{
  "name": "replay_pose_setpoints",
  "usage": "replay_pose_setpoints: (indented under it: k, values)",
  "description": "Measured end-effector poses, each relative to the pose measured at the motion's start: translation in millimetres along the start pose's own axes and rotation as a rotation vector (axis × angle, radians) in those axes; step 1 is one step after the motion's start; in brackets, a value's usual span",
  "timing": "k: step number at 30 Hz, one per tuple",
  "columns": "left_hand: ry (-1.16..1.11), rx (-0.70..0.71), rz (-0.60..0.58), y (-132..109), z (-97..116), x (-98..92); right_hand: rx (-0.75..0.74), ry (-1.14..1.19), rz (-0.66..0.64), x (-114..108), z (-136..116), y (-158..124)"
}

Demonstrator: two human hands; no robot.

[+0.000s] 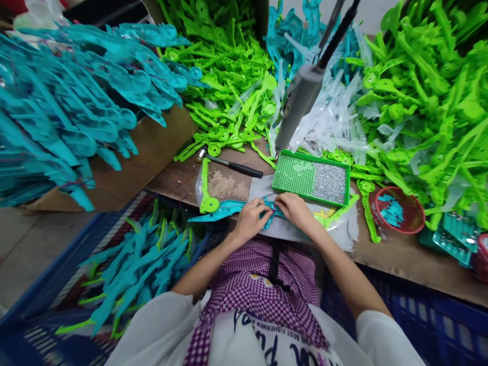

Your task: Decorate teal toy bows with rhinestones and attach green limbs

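Intently bent over a crowded tabletop (pixel 396 250), a worker in a purple-checked apron (pixel 263 269) handles a teal molded plastic shell (pixel 226 209) at the centre of the dial, its tapered end pointing to nine o'clock. The left hand (pixel 249 217) pinches the shell from the nine-o'clock side; the right hand (pixel 295 209), fingers curled, grips it from three. What lies between the fingertips is too small to tell.

Such fine fingerwork probably goes best with the left hand steadying the shell over the grey cloth (pixel 261 187) while the right presses squarely, without twisting the slender end.

At nine o'clock, a lime-green lever (pixel 209 204) lies against the shell and might catch if the piece is turned. Toward eleven rests a black-handled hammer (pixel 236 166); at twelve, the tip of a hanging grey power screwdriver (pixel 299 104) dips near the corner of a green tray (pixel 301 195) of silver bits (pixel 330 182), which a careless right wrist could jostle.

A red bowl (pixel 414 223) of small blue pieces (pixel 392 209) sits at three. Teal shells overflow a carton (pixel 152 152) at ten, lime-green parts (pixel 430 101) are heaped at two, and a blue crate (pixel 49 269) stands at eight.
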State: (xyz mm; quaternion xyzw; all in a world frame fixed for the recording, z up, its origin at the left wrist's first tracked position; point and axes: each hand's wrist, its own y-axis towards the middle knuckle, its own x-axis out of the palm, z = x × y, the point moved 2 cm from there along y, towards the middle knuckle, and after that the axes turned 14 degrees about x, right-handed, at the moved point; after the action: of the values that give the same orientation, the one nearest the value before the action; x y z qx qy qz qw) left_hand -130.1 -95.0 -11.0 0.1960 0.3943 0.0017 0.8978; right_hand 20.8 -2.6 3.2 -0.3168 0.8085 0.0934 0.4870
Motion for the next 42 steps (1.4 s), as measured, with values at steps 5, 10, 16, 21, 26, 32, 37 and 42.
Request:
replay_pose_setpoints:
  k: [5,10,16,21,26,32,37,42]
  values:
    - [0.002,-0.023,0.014,0.1,-0.6,1.3,-0.111,-0.214,0.078,-1.9,-2.7,-8.8]
    - [-0.006,-0.042,0.022,0.9,-2.0,1.2,-0.194,-0.292,0.178,4.2,0.0,-12.0]
    - [0.038,-0.033,-0.002,-0.3,-1.2,2.9,-0.119,-0.069,0.182,3.0,3.9,-12.3]
    - [0.052,-0.017,0.002,-0.7,-0.3,2.3,-0.102,0.005,0.115,4.6,3.4,-6.3]
    - [0.089,-0.026,-0.013,-1.4,0.0,2.8,-0.118,-0.107,0.105,7.7,7.1,-1.4]
    - [0.106,-0.031,0.004,-0.7,0.4,4.3,-0.198,-0.128,0.074,5.0,8.4,1.0]
    - [0.124,-0.016,-0.013,-1.2,0.6,4.5,-0.088,-0.401,0.161,3.3,-15.5,-9.1]
    - [0.123,-0.020,-0.014,-2.8,-0.2,5.2,-0.158,-0.470,0.090,-3.5,-24.8,-3.8]
